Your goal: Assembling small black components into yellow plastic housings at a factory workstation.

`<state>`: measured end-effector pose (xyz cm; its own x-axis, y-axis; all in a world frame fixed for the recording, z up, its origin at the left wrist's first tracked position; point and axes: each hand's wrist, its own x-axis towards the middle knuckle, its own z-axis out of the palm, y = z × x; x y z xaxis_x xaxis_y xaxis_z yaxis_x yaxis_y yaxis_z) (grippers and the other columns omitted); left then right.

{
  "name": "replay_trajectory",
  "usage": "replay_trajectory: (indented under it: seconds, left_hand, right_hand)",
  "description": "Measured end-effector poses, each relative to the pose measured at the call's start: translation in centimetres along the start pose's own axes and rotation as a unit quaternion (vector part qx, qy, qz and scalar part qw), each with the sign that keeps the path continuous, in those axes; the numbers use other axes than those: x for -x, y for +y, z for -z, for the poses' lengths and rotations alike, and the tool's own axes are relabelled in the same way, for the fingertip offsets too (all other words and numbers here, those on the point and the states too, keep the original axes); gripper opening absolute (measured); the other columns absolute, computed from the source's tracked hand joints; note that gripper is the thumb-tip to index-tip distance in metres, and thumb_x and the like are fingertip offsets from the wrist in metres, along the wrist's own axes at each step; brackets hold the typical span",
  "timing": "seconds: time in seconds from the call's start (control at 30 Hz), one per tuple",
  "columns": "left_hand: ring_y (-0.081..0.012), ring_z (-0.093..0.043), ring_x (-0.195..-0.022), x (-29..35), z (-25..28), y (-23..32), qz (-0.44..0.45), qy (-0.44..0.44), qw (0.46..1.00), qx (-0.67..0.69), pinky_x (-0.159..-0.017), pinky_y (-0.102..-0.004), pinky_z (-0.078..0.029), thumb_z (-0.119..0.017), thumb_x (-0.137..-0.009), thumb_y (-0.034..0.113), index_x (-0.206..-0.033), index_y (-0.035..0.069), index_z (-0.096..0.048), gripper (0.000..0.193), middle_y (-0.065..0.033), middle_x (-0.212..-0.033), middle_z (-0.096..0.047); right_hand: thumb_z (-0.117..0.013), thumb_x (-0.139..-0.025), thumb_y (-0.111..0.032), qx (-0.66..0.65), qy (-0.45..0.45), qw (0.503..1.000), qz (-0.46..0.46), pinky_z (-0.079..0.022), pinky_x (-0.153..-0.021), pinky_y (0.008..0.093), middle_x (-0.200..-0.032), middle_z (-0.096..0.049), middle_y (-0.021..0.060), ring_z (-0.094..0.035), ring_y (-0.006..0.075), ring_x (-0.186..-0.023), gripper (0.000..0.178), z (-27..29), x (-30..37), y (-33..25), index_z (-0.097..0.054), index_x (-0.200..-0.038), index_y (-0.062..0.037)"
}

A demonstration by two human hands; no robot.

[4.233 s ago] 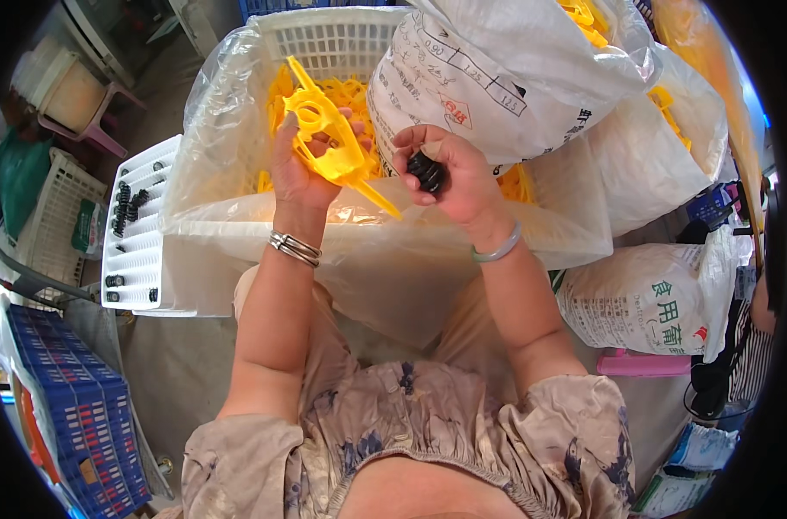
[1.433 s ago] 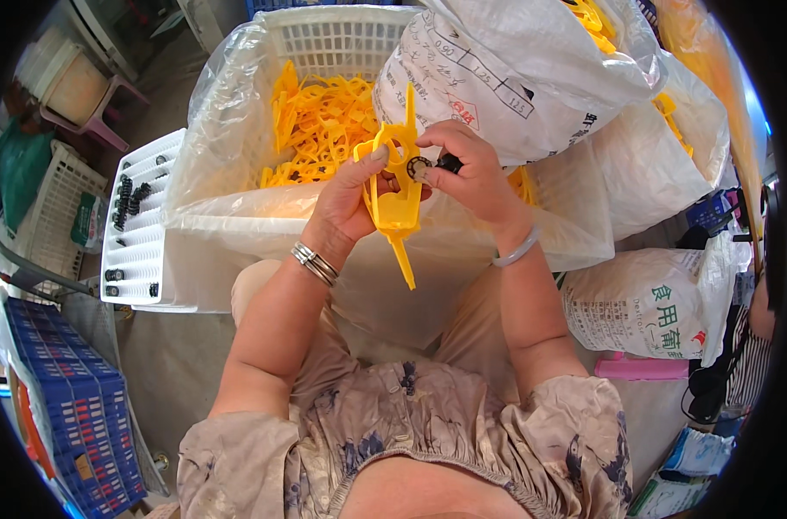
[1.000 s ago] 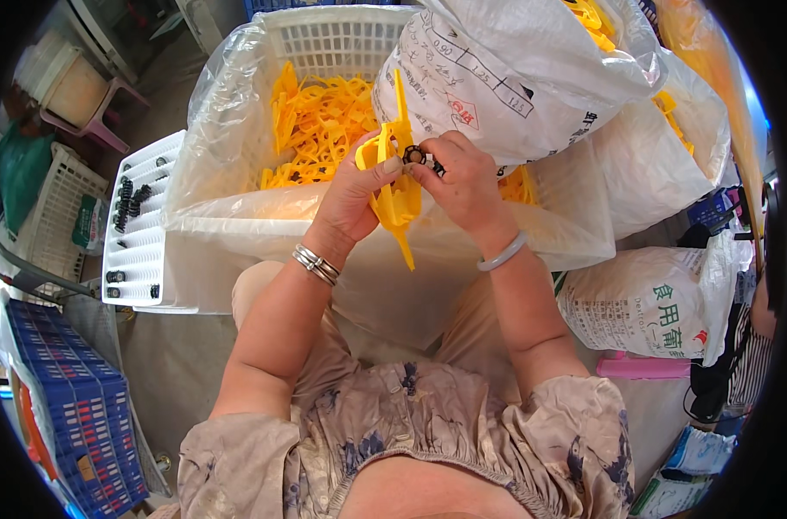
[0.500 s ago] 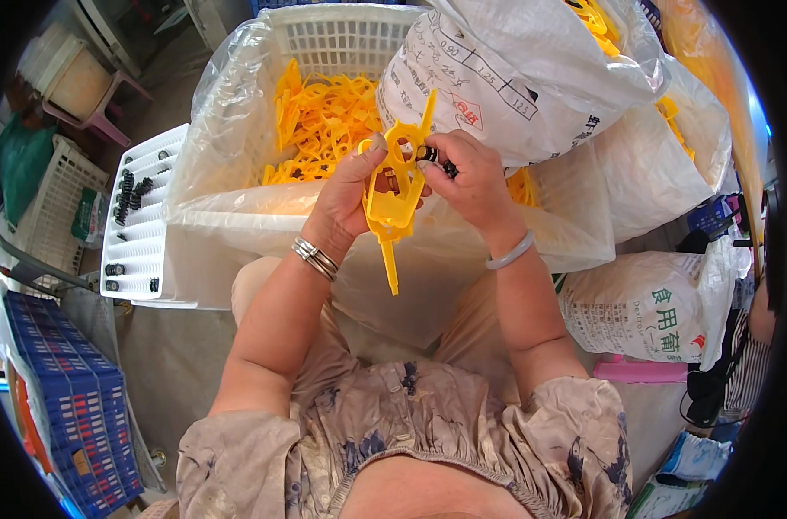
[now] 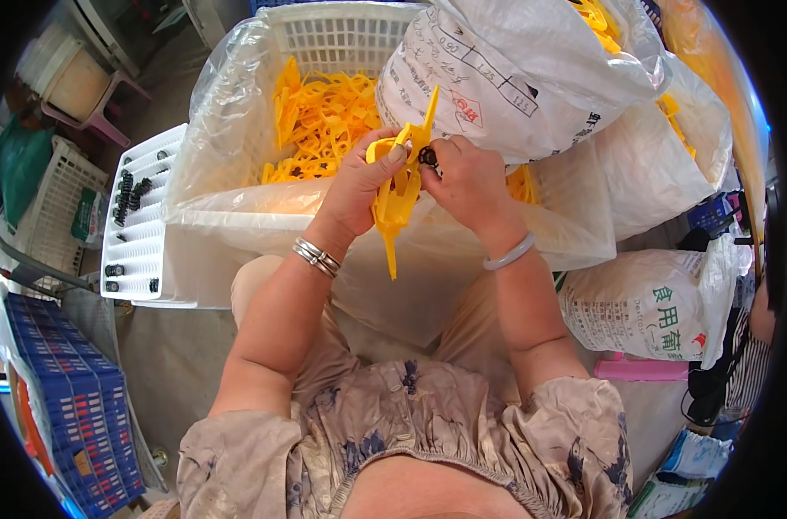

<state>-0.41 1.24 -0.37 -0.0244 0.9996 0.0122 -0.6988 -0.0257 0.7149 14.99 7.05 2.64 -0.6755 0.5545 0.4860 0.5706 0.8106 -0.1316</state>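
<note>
My left hand (image 5: 355, 183) grips a yellow plastic part (image 5: 395, 206), a long frame with openings and a narrow spike at either end. The thumb presses its upper part near a ring-shaped section. My right hand (image 5: 477, 182) pinches a small black round piece (image 5: 427, 157) against the right side of that frame. Whether the black piece sits inside an opening cannot be told. Beyond both hands, many similar yellow plastic parts (image 5: 329, 117) fill a plastic-lined white crate (image 5: 337, 33).
A white ribbed tray (image 5: 136, 233) with black pieces stands left of the crate. A white woven sack (image 5: 497, 78) leans over the crate's right side. Another printed sack (image 5: 636, 303) lies at right. Blue crates (image 5: 69, 406) stack at lower left.
The yellow part has turned edge-on and its lower spike has risen slightly. My right fingers have closed in on the black piece beside it.
</note>
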Motion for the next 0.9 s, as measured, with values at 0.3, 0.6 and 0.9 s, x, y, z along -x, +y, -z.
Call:
replay_trajectory:
  seconds: [0.3, 0.6, 0.9]
  left_hand:
    - [-0.0201, -0.059, -0.087, 0.0, 0.1, -0.6, 0.053, -0.046, 0.991, 0.115, -0.074, -0.0364, -0.052, -0.050, -0.088, 0.013, -0.114, 0.007, -0.042, 0.028, -0.0078, -0.099, -0.056]
    - [-0.0157, -0.058, -0.087, 0.1, -0.1, -0.9, 0.023, -0.055, 0.991, 0.120, -0.076, -0.0302, -0.051, -0.052, -0.087, 0.011, -0.116, 0.008, -0.042, 0.031, -0.0060, -0.101, -0.056]
    - [-0.0086, -0.055, -0.081, 0.4, -0.7, -1.1, -0.052, 0.013, 0.997, -0.049, -0.071, -0.0227, -0.047, -0.057, -0.082, 0.006, -0.112, 0.003, -0.051, 0.030, -0.0024, -0.092, -0.057]
  right_hand:
    - [-0.061, -0.066, -0.004, -0.269, 0.082, 0.960, 0.001, -0.043, -0.051, 0.0289, -0.071, -0.055, 0.0095, -0.053, 0.0204, -0.056, 0.027, 0.1, -0.2, -0.2, -0.058, -0.093, 0.0004]
    - [-0.061, -0.066, -0.003, -0.168, 0.110, 0.980, 0.005, -0.047, -0.055, 0.0297, -0.078, -0.059, 0.0117, -0.058, 0.0243, -0.063, 0.026, 0.0, -0.1, -1.1, -0.058, -0.092, 0.0005]
    - [-0.063, -0.066, -0.003, -0.132, 0.107, 0.985, 0.022, -0.046, -0.051, 0.0303, -0.073, -0.056, 0.0104, -0.057, 0.0248, -0.057, 0.026, 0.3, 0.2, -1.4, -0.058, -0.092, -0.0005]
